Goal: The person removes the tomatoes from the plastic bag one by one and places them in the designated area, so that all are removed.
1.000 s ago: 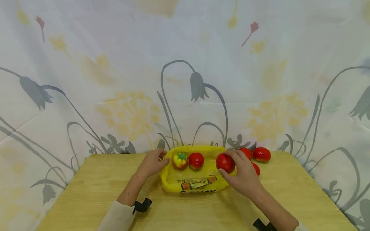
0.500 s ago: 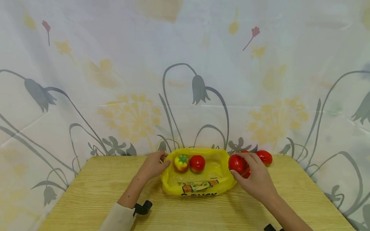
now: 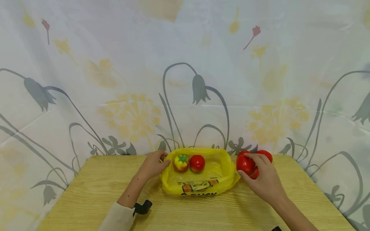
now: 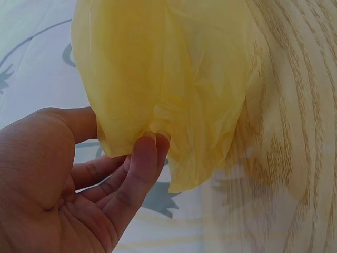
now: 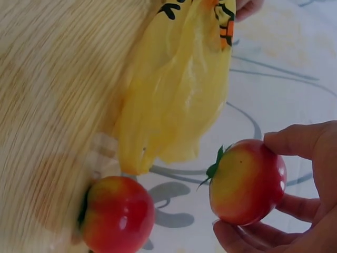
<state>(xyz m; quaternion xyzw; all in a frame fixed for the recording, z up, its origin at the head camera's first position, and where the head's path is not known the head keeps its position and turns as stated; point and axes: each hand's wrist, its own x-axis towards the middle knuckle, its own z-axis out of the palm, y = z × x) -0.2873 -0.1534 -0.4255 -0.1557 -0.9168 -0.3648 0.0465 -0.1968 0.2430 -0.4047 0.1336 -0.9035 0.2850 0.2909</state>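
A yellow plastic bag (image 3: 173, 189) with printing on its front stands in the middle of the table, its mouth spread wide. Inside lie a red-and-yellow tomato with a green top (image 3: 181, 163) and a red tomato (image 3: 197, 163). At the bag's left end, my left hand (image 3: 153, 164) pinches its edge; the left wrist view shows thumb and finger meeting on the film (image 4: 168, 68). To the right of the bag, my right hand (image 3: 264, 179) grips another tomato (image 5: 247, 182), raised off the table. Its green leaves show in the right wrist view.
Beneath and behind the held tomato are more red tomatoes, one elongated at the back (image 3: 265, 155) and one on the wood (image 5: 121, 216), partly hidden by the right hand. The wooden table (image 3: 95, 186) ends at a flower-patterned cloth (image 3: 185, 96).
My right hand has moved rightward with the tomato, from over the bag's right part to outside it, near the other tomatoes. The left hand has kept its place on the bag's edge.
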